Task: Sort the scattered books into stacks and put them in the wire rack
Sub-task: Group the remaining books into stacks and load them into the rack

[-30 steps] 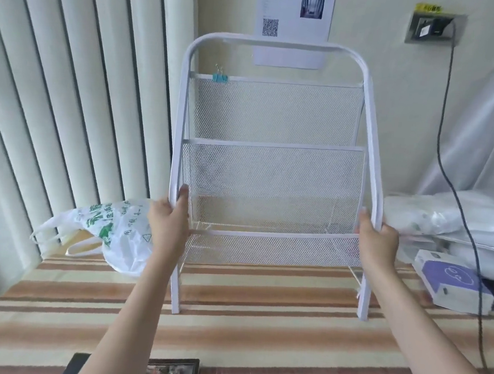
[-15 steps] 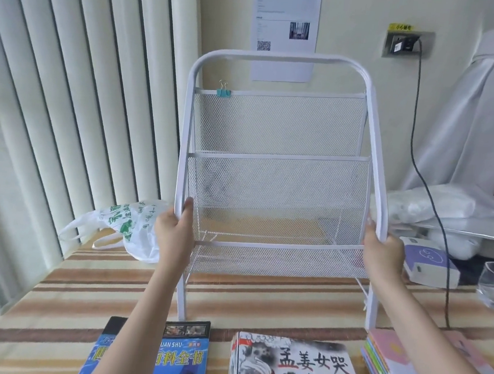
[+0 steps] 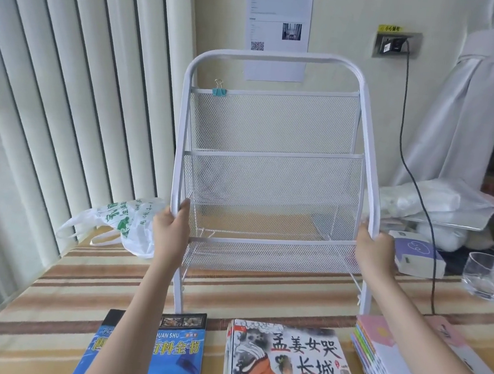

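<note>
**Rack gripped at both side tubes**

We see the wire rack [image 3: 268,170], white mesh tiers in a rounded tube frame, upright on the striped tabletop [image 3: 259,296]. Left hand [image 3: 170,230] and right hand [image 3: 376,253] each clamp a side tube. Glossy books [image 3: 289,365] lie flat in stacks just before it.

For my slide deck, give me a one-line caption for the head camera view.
Both hands, left and right, grip the empty white wire rack behind three book stacks.

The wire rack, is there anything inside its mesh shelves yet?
No books show in the wire rack; only a binder clip sits on its top rail. The lowest pocket's floor is hidden.
</note>
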A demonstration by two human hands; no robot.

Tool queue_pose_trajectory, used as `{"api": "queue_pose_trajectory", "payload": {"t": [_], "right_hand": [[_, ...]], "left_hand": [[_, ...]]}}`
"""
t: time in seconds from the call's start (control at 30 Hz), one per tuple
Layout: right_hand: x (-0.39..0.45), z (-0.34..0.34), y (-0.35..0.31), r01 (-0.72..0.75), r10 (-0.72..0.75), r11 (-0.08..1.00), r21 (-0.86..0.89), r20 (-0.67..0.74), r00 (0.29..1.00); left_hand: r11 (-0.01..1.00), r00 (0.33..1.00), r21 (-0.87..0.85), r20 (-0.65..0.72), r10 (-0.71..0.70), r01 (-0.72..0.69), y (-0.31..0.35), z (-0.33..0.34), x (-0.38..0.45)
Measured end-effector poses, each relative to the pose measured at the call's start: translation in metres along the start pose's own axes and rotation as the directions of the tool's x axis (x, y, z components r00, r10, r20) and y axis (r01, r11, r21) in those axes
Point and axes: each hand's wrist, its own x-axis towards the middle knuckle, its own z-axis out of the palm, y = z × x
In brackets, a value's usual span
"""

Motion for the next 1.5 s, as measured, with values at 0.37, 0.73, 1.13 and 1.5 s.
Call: {"api": "queue_pose_trajectory", "payload": {"t": [0.37,0.73,1.13,1.5], "right_hand": [[-0.004,-0.024,0.008,-0.091,0.073,0.995,0.043,0.313,0.947],[-0.029,-0.151,0.060,-0.070,0.268,0.890,-0.451,0.394,0.879],[-0.052,-0.185,0.125,-0.111,0.304,0.930,-0.352,0.559,0.772],[-0.053,-0.187,0.128,-0.116,0.244,0.961,-0.250,0.578,0.779]], "left_hand": [[0.974,0.970,0.070,-0.125,-0.206,0.216,0.015,0.004,-0.032],[0.972,0.936,0.231,0.333,-0.113,0.035,0.069,0.080,-0.178],[0.906,0.677,0.246,0.604,-0.421,0.344,0.052,0.154,-0.318],[0.619,0.556,0.006,0.435,-0.709,0.785,0.047,0.164,-0.295]]}}
